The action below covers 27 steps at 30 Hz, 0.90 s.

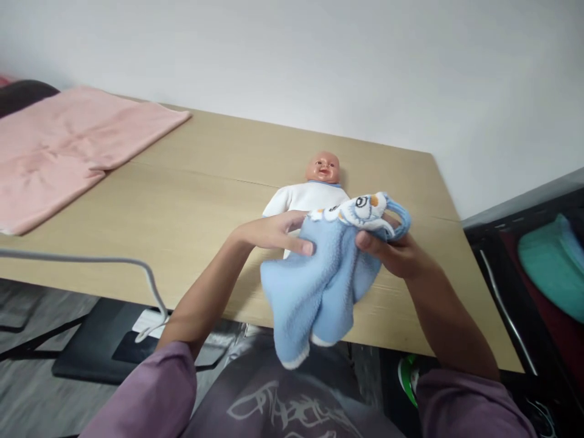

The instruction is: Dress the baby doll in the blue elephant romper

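Small blue fleece doll overalls (314, 274) hang between my two hands, over the near edge of the table. Their white-cuffed legs point down toward me, and a cartoon face is sewn on the white bib, with a blue strap looped at the right. My left hand (285, 234) pinches the left side of the waist, thumb in front. On the right, my right hand (395, 246) grips the top beside the strap. Just beyond lies a baby doll (323, 167) on its back in a white top (314, 196) with blue neck trim; the overalls hide its lower body.
A pink cloth (77, 146) is spread over the left of the wooden table (219, 158). A white cable (91, 258) crosses the near left. The wall stands behind, and a teal object (552, 264) sits on the dark rack at right.
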### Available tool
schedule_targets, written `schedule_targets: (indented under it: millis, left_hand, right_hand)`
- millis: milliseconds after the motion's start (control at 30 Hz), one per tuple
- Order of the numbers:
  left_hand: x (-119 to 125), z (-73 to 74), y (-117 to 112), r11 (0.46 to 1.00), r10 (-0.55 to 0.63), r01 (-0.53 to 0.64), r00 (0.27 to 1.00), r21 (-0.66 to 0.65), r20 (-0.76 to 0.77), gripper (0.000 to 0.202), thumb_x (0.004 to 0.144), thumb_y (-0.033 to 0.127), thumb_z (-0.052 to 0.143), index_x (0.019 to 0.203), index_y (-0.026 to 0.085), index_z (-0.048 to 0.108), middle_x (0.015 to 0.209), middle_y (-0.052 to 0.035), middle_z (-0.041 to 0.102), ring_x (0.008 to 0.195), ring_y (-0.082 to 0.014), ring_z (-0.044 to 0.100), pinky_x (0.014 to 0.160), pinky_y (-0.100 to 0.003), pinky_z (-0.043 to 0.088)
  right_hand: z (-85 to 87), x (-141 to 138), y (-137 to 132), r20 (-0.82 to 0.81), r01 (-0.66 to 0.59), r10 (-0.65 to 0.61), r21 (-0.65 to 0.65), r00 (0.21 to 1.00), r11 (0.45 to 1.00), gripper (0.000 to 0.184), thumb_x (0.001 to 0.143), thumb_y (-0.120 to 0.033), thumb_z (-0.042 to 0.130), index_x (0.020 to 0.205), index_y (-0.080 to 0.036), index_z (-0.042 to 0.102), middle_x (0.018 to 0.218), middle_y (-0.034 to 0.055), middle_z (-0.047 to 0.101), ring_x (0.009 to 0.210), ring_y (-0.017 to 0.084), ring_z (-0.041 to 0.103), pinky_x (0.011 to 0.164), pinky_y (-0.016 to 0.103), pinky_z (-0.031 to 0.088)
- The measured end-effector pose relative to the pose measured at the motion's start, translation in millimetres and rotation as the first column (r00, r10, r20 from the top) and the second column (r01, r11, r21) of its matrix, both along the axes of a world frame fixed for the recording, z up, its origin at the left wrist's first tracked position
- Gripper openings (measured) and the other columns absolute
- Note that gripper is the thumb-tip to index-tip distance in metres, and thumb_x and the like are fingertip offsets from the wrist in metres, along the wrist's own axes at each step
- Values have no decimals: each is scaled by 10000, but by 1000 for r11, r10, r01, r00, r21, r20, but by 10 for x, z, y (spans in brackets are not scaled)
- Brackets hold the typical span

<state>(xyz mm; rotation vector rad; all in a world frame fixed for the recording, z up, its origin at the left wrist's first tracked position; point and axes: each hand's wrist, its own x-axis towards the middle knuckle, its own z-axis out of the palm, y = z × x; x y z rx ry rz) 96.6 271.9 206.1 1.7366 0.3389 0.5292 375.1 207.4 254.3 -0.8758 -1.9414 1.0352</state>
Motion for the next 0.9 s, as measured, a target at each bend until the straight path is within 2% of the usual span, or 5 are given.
schedule_targets:
  millis: [233, 400, 633, 767, 900]
  left_hand:
    - [-16, 4, -86, 967, 213, -251, 899, 51, 383, 383, 935, 523, 959, 970, 228, 717, 1028, -72, 797, 973, -231, 766, 905, -347, 654]
    - [44, 116, -180, 947, 274, -305, 932, 105, 236, 377, 1002, 526, 899, 995, 206, 702, 948, -50, 770, 860, -182, 724, 817, -282, 623]
    - [-86, 105, -253, 965, -248, 251, 968, 76, -46, 325, 915, 505, 977, 915, 205, 854, 833, -73, 834, 762, -236, 779, 723, -301, 668]
    - [-120, -163, -197, 999, -43, 43, 988, 3, 150, 396, 982, 572, 902, 960, 182, 837, 889, -75, 834, 809, -214, 765, 798, -299, 672]
    - [-96, -344, -223, 977, 207, -194, 964, -92, 166, 411, 1053, 593, 818, 1040, 182, 794, 1020, -74, 821, 884, -191, 732, 834, -284, 641]
  right_hand:
    - [-54, 28, 39, 87, -288, 313, -222, 946, 932, 614, 887, -584, 992, 1365, -243, 813, 1371, 73, 843, 1349, 308, 782, 1229, 421, 623]
    - [-133, 22, 9, 240, -355, 432, -306, 869, 883, 504, 923, -568, 951, 1248, -202, 825, 1175, 67, 872, 1118, 281, 813, 1129, 432, 678]
    - [-378, -30, -46, 96, -96, 115, -181, 989, 979, 540, 1081, -747, 684, 1282, -276, 856, 1293, 82, 871, 1471, 322, 725, 1388, 523, 492]
    - [-461, -38, -78, 84, -154, 184, -280, 979, 948, 673, 954, -826, 812, 1391, -316, 851, 1381, 71, 860, 1540, 328, 692, 1393, 501, 479]
    - [-442, -10, -133, -22, -516, 557, -408, 830, 753, 564, 921, -698, 919, 1284, -268, 884, 1183, 47, 900, 1257, 282, 847, 1181, 418, 666]
